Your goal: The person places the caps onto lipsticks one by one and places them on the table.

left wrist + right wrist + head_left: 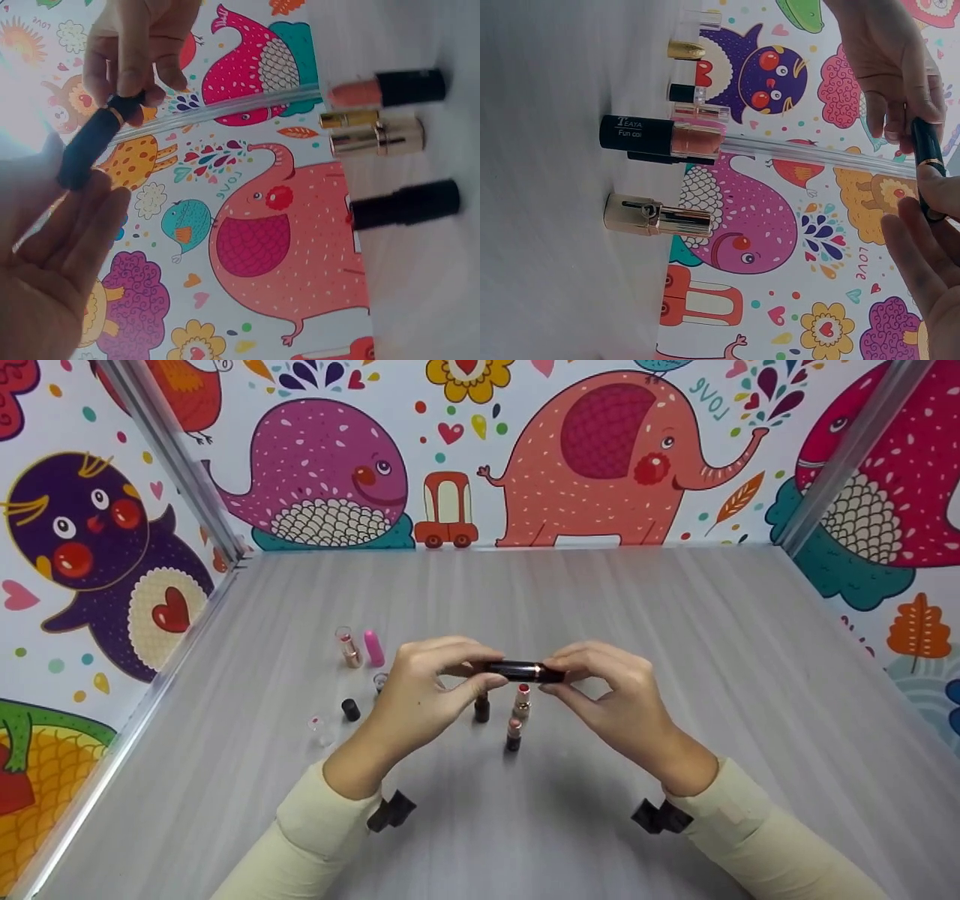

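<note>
My left hand [416,686] pinches one end of a black lipstick tube [516,670] with thumb and fingers. The other end is pinched by my right hand [619,682], so the tube lies level between the two hands, above the table. A thin gold band rings the tube nearer the right hand, and its halves meet there. Below it stand a gold lipstick [523,703] with a red tip and a black-based lipstick [641,136] with a pinkish bullet. Close by is another black lipstick [405,205], partly covered by the left hand in the head view.
Left of the hands stand a clear-capped lipstick [349,651], a bright pink tube [373,649], a small black cap [350,709] and a clear cap [321,732]. The grey table [720,660] is bounded by walls with printed animals and metal corner posts [180,472].
</note>
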A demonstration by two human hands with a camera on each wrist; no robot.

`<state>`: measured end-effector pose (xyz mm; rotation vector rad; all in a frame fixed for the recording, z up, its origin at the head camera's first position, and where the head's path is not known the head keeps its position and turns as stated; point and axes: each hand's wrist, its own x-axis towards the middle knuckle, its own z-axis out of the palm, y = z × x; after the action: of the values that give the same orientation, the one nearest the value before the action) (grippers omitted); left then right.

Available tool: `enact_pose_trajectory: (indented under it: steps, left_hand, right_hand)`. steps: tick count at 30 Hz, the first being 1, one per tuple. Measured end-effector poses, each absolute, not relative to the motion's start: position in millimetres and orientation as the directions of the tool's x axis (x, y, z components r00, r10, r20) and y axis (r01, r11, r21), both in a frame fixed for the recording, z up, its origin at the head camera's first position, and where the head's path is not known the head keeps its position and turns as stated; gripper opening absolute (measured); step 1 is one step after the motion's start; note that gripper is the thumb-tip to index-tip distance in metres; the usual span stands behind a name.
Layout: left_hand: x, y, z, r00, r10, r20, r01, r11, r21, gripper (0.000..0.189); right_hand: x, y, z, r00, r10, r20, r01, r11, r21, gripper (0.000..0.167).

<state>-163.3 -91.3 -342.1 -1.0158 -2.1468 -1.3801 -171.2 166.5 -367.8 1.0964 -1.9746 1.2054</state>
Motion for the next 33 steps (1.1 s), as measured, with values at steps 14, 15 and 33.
enact_pose_trajectory:
  steps: [14,15,33]
  left_hand:
    - [-168,-94,-337,-0.849,0.275,0.452,0.517,0.248,0.819,0.021]
    - [-169,-96,-337,-0.852,0.262,0.452,0.514,0.261,0.817,0.021]
    - [-208,-129,-353,-0.817,0.154,0.555,0.531,0.576,0.622,0.019]
  right_hand:
    - [-177,166,-375,-0.507,-0.352,0.787,-0.854,0.327,-0.404,0.029]
    - [-178,167,-374,-0.519,-0.362,0.774,-0.846,0.349,-0.404,0.029]
    - [-200,194,-372,-0.821,-0.356,0.446,-0.548,0.711,-0.441,0.06]
